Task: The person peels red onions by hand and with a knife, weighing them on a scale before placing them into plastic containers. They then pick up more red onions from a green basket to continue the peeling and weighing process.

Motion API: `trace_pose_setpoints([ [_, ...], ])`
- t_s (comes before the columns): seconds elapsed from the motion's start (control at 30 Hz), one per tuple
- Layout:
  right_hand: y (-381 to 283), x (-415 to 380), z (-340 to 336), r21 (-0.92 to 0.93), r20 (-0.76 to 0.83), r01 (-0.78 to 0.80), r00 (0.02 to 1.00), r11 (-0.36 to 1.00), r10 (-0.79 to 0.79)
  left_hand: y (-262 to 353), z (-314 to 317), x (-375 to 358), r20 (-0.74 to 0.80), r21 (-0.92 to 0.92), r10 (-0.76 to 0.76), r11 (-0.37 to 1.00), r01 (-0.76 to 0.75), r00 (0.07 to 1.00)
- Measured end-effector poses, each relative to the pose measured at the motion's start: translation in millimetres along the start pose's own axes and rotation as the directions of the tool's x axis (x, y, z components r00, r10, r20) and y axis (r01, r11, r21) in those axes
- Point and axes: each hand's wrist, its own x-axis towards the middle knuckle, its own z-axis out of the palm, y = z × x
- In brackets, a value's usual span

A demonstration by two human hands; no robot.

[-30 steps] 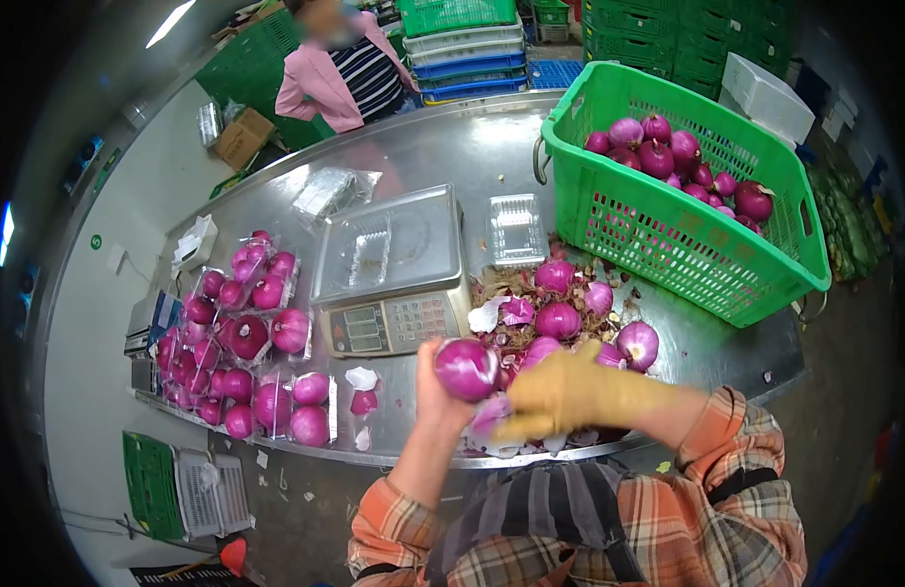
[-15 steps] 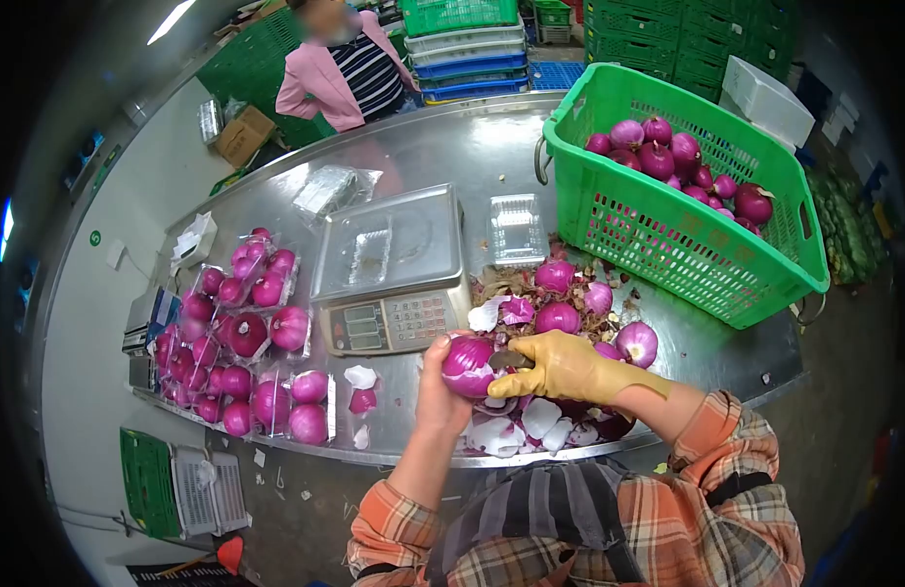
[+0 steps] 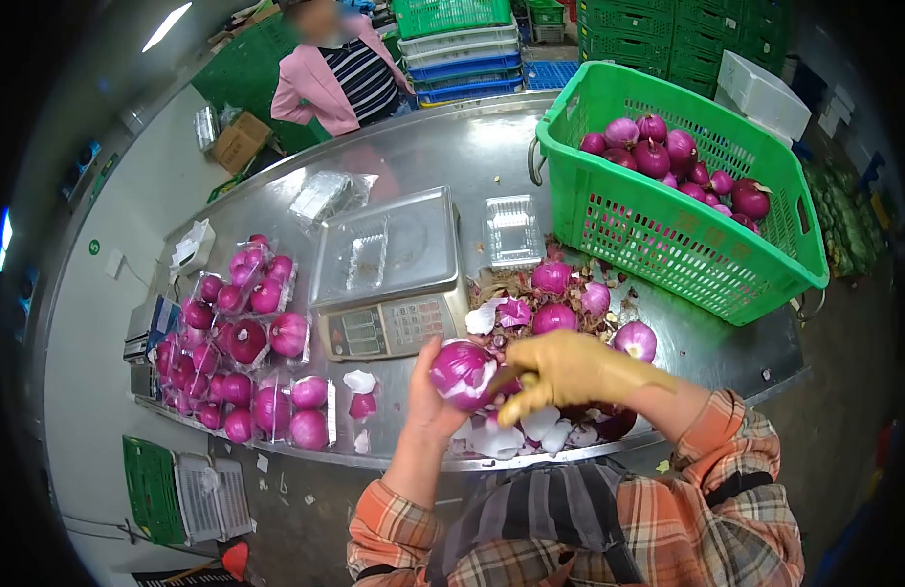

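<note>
One red onion is held above the near edge of the steel table, four peeled onions are seen loose among the skins beyond it, and at least nine more are counted in the single green basket. No long axis can be made out on the round bulb; a white, partly peeled patch is turned toward the camera. The bare left hand is curled around the onion, and the yellow-gloved right hand is half closed, its fingertips laid against the onion's side.
</note>
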Motion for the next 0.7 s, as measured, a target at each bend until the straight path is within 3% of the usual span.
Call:
trace_pose_setpoints([
  [0.03,2.1,2.2,-5.8,-0.024,-0.014,-0.024,1.000,0.999,0.023,-1.2,-1.3,-0.2,0.016,-0.022,-0.030,0.999,0.031,0.999],
  [0.13,7.7,7.3,-11.9,-0.088,-0.015,-0.106,0.994,0.990,0.105,1.7,-6.9,-2.6,0.280,-0.003,-0.198,0.978,0.207,0.939],
  [0.2,5.5,8.0,-13.8,-0.110,-0.005,-0.154,0.988,0.982,0.155,-2.3,1.0,-6.2,0.170,0.009,-0.211,0.977,0.212,0.963],
  [0.37,16.3,6.3,-5.1,-0.082,0.021,-0.021,1.000,0.996,0.023,-7.2,13.6,-7.9,-0.027,-0.018,-0.238,0.971,0.238,0.971],
  [0.43,18.5,3.9,-2.7,0.039,0.078,0.011,0.997,0.999,-0.015,-6.8,10.6,-8.4,0.100,-0.026,-0.267,0.962,0.271,0.958],
  [0.57,26.9,3.6,5.6,-0.098,0.007,0.045,0.999,0.994,-0.045,-6.7,9.2,-3.4,0.222,-0.064,-0.292,0.948,0.312,0.930],
  [0.63,23.7,2.4,9.3,-0.228,-0.018,0.022,0.999,0.973,-0.027,-5.7,10.9,-3.1,0.181,-0.059,-0.276,0.955,0.290,0.944],
  [0.7,17.9,-3.7,13.2,-0.236,-0.101,0.029,0.993,0.971,-0.054,-4.5,17.0,-5.0,0.084,-0.055,-0.238,0.968,0.243,0.968],
])
